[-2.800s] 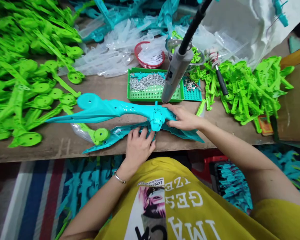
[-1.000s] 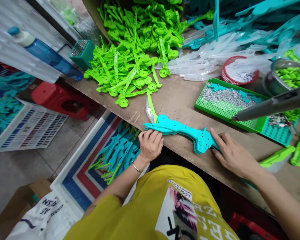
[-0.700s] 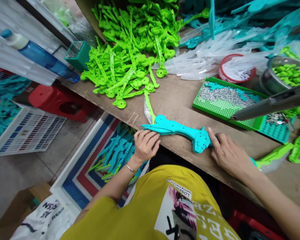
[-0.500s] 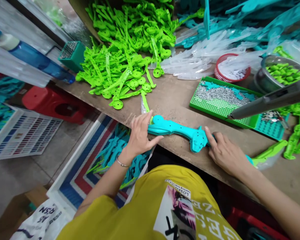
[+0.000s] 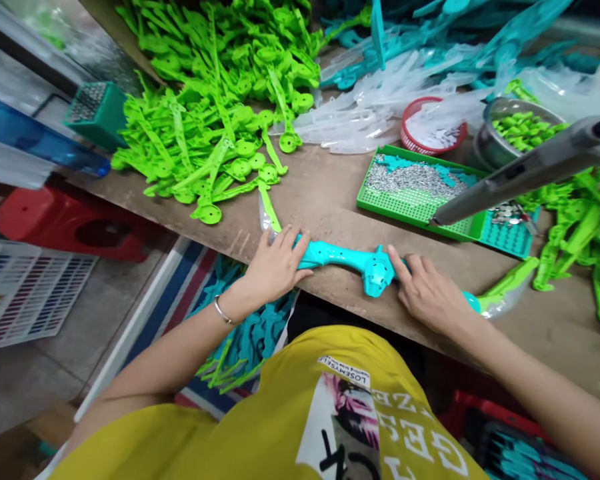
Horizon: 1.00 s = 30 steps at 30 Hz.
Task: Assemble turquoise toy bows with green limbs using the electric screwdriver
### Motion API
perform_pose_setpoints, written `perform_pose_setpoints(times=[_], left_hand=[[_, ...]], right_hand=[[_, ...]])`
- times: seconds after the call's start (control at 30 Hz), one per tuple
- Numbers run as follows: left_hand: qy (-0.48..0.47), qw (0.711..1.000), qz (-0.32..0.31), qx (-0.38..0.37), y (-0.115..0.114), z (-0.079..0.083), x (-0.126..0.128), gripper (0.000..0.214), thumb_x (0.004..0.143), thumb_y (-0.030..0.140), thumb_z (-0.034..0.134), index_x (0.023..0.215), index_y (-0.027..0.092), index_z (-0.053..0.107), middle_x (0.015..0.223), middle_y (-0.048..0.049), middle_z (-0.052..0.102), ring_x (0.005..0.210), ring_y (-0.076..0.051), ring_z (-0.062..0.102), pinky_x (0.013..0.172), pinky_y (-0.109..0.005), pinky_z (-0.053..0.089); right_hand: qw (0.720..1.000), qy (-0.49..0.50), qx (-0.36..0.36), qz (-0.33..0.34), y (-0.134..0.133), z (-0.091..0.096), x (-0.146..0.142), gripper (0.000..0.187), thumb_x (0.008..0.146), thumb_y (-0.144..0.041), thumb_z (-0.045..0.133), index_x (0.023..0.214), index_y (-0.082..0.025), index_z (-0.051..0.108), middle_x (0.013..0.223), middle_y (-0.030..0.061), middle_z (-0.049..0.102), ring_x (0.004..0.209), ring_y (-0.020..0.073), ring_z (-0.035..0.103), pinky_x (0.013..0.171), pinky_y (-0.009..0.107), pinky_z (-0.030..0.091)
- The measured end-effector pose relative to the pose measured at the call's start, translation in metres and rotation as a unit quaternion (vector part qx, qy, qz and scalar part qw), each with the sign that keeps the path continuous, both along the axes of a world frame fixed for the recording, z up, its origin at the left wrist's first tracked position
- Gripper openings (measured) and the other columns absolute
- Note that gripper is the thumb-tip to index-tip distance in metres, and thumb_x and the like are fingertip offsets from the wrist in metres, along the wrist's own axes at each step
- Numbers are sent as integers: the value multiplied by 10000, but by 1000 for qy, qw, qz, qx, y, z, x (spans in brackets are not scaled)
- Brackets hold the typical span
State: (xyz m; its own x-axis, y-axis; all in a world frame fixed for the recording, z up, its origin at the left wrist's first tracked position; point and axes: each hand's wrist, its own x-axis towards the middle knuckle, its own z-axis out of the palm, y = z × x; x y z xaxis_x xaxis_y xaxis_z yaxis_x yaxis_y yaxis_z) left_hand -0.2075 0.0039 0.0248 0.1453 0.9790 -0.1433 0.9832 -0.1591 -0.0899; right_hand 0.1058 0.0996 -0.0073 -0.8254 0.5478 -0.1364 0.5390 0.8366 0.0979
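Note:
A teal plastic toy (image 5: pixel 347 256) lies lengthwise along the table's front edge, its moulded animal-like head (image 5: pixel 377 272) near the middle. From both ends sticks a bright green arm with a clear blade; the right one (image 5: pixel 509 287) shows well, the left one (image 5: pixel 269 210) juts out past my fingers. My left hand (image 5: pixel 276 265) is closed over the toy's left end, fingers on top and thumb at the near side. Just right of the head, my right hand (image 5: pixel 427 290) grips the toy with the index finger stretched along it. My palms hide parts of both ends.
A heap of green plastic parts (image 5: pixel 205 133) covers the back left. Clear blades (image 5: pixel 355 113), a red basket (image 5: pixel 433 127), a green tray of screws (image 5: pixel 415 187) and a metal bowl (image 5: pixel 523 127) stand behind. A grey pen-shaped tool (image 5: pixel 520 173) slants in from the right.
The view has shifted, so the table's things sit further left. My left hand's fingers have come down over the toy's left end. The right hand keeps its place beside the head.

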Motion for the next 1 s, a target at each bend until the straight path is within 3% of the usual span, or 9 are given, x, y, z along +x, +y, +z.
perform_pose_setpoints(times=[0.17,0.27,0.4,0.5,0.6,0.67,0.77,0.87,1.0], left_hand=[[24,997,-68,-10,23,14,19,581,913,450,628,1317,42,541,1219,-238,610,1224,-406,522,1136,-612,268],[-1,995,-103,13,36,4,38,605,939,434,584,1408,72,462,1200,-196,600,1117,-364,550,1036,-544,374],[0,990,-142,8,41,-14,52,278,1004,266,419,1157,107,590,1077,-164,607,985,-317,562,827,-430,429],[-28,991,-130,-11,49,-12,48,285,1018,228,360,1108,103,599,1071,-184,623,973,-314,577,813,-429,421],[-122,976,-130,-128,70,-1,42,386,1030,403,398,1135,109,625,1085,-177,675,949,-293,628,811,-393,435],[-167,958,-108,-206,85,2,44,497,1051,473,303,1098,146,674,992,-136,726,879,-267,669,784,-361,440],[-129,974,-55,-180,97,-2,55,610,1064,465,209,1076,152,732,915,-156,753,877,-294,705,790,-378,449],[-84,986,-40,-138,94,-7,68,633,1064,452,206,1099,119,743,951,-203,755,931,-330,718,790,-402,468],[-62,985,-33,-156,91,-5,73,705,1064,457,151,1026,109,764,964,-206,759,930,-324,733,771,-391,490]], right_hand=[[1000,6,8,3,-2,-3,1,758,962,-192,373,1623,-88,17,1081,156,551,955,293,512,796,400,532],[1000,6,10,-3,-3,-5,1,734,965,-173,341,1622,-78,29,1069,160,553,947,293,507,795,399,523],[1000,7,3,-9,-2,-7,0,704,973,-174,339,1616,-46,81,1096,175,554,949,295,507,814,402,513],[1000,6,1,-9,-1,-7,-1,693,980,-177,333,1614,-38,90,1085,175,555,942,297,507,804,400,505],[1000,10,2,-6,-2,-5,0,684,984,-171,321,1611,-29,88,1090,183,555,939,296,507,808,404,499],[1000,14,7,-11,-2,-4,0,668,984,-157,304,1607,-25,103,1095,188,554,937,294,505,814,407,494],[1000,14,14,-24,-4,-2,0,661,981,-153,295,1606,-31,117,1101,191,552,942,299,502,821,417,491],[999,13,3,-39,-7,-2,-3,672,979,-166,306,1613,-48,113,1119,197,556,949,307,506,824,427,489],[995,35,-67,-69,-3,2,-3,708,965,-203,354,1620,-68,121,1174,216,568,1014,333,531,890,471,478]])
